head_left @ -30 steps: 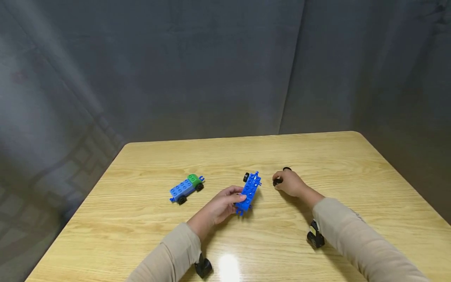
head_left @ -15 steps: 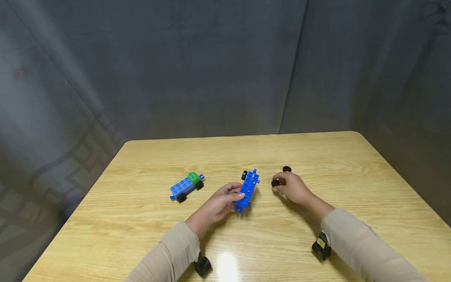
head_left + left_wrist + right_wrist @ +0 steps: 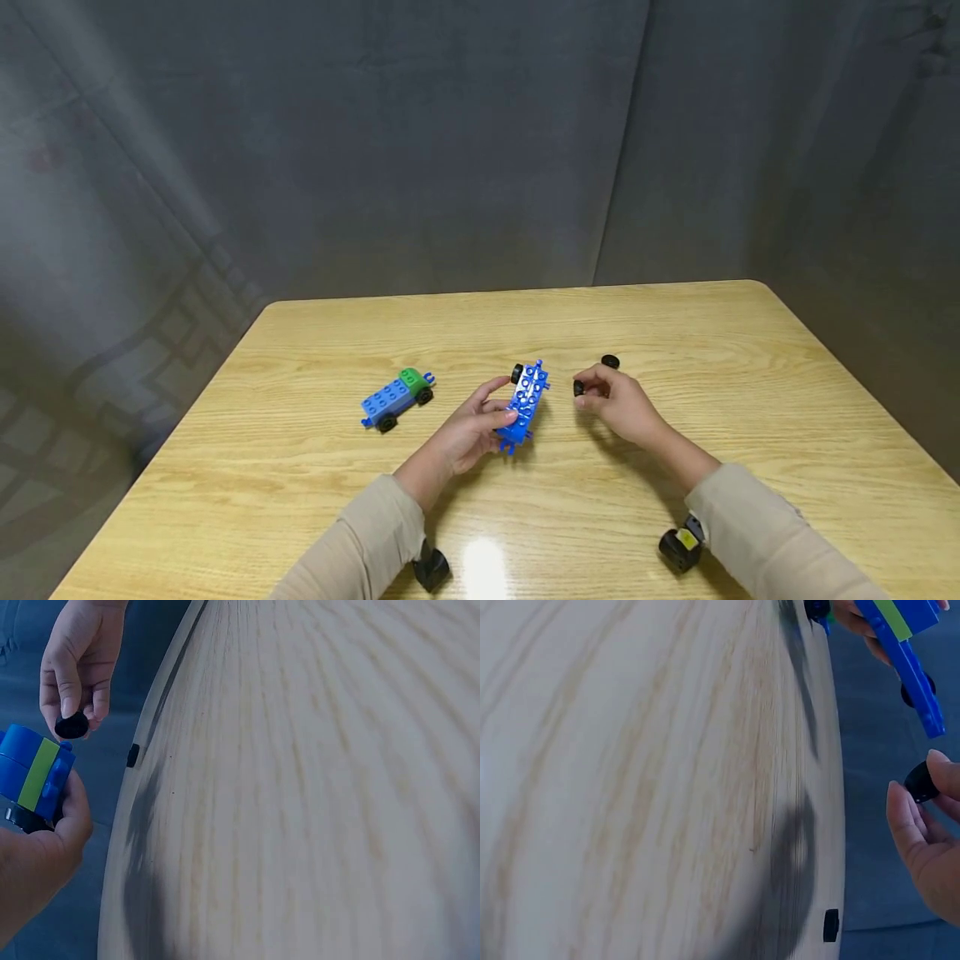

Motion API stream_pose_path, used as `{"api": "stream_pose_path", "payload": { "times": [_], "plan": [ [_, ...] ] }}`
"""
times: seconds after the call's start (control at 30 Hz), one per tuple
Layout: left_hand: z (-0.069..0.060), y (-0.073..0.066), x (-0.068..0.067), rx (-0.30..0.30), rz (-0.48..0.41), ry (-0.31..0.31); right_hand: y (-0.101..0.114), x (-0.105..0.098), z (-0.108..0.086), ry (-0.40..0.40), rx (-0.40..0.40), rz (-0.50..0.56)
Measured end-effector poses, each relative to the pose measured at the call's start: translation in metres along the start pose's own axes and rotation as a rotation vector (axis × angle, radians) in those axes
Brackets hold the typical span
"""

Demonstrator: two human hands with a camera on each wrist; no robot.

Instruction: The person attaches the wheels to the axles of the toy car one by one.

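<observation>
A blue toy car base (image 3: 529,392) with studs, a hitch at each end and a black wheel (image 3: 517,373) on its far left side is held off the table in my left hand (image 3: 471,432). The thumb lies on its studded top, and one finger reaches to that wheel. A green band (image 3: 37,776) crosses the base in the left wrist view. My right hand (image 3: 628,408) pinches a loose black wheel (image 3: 921,783) between thumb and fingers, a short gap from the base. Behind the right hand, another black wheel (image 3: 611,362) lies on the table.
To the left on the wooden table (image 3: 337,508) stands a blue toy car (image 3: 390,401) with a green front block (image 3: 412,380) and black wheels. A black wrist camera (image 3: 681,546) hangs below each sleeve. Grey curtain (image 3: 450,150) surrounds the table.
My right hand has moved slightly left and turned the pinched wheel more edge-on. The base in my left hand has shifted a little left, and a left finger has straightened towards its wheel.
</observation>
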State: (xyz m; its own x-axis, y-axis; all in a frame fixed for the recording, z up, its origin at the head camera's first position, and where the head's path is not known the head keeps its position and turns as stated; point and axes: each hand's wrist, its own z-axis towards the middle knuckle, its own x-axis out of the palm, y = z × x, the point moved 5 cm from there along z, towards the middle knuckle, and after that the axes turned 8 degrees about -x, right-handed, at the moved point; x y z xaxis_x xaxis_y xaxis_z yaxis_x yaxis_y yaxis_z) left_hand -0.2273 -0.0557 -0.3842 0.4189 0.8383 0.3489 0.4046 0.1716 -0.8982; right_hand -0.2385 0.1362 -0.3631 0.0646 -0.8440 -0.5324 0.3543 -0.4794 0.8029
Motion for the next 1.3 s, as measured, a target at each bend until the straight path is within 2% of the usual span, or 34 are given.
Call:
{"api": "stream_pose_path", "payload": {
  "times": [0.3, 0.63, 0.9, 1.3],
  "plan": [
    [-0.001, -0.001, 0.002, -0.002, -0.038, 0.017, 0.005, 0.004, -0.001, 0.018, 0.001, 0.074],
    [-0.003, -0.001, 0.005, -0.014, -0.022, 0.038, 0.013, 0.011, -0.001, 0.025, -0.036, 0.171],
    [-0.004, 0.0, 0.009, -0.022, -0.018, 0.071, 0.015, 0.016, -0.001, 0.017, -0.024, 0.207],
    [-0.004, -0.001, 0.012, -0.015, 0.007, 0.079, 0.017, 0.021, -0.001, -0.007, -0.016, 0.299]
  ]
}}
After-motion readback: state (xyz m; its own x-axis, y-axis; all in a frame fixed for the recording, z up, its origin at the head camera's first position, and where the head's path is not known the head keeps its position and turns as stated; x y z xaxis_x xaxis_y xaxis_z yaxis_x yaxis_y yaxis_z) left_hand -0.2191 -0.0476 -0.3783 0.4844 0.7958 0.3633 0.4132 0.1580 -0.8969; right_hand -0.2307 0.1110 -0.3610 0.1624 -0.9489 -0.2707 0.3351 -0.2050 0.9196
